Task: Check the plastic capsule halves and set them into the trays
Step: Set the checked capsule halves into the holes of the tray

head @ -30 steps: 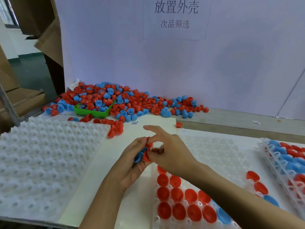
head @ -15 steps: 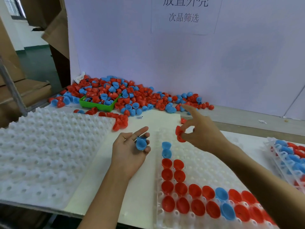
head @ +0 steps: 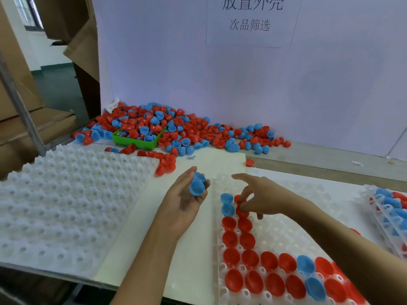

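My left hand [head: 184, 202] is held palm up over the cream board, its fingers curled round two nested blue capsule halves [head: 197, 185]. My right hand [head: 261, 198] reaches down onto the clear tray [head: 284, 233] and pinches red capsule halves [head: 240, 205] at the far end of the second column. Two blue halves [head: 226, 204] sit in the first column beside them. Rows of red and blue halves [head: 272, 271] fill the tray's near part. A big pile of loose red and blue halves [head: 187, 130] lies against the back wall.
A white dimpled foam tray [head: 66, 205] lies at the left. A green bin [head: 137, 140] with halves sits in the pile. Another filled clear tray [head: 389, 212] is at the right edge. One red half [head: 250, 162] lies alone behind the board. Cardboard boxes stand at far left.
My right hand came down from above the tray's far end to the second column with the red halves. My left hand stayed near, still holding blue halves. The camera tilted slightly.
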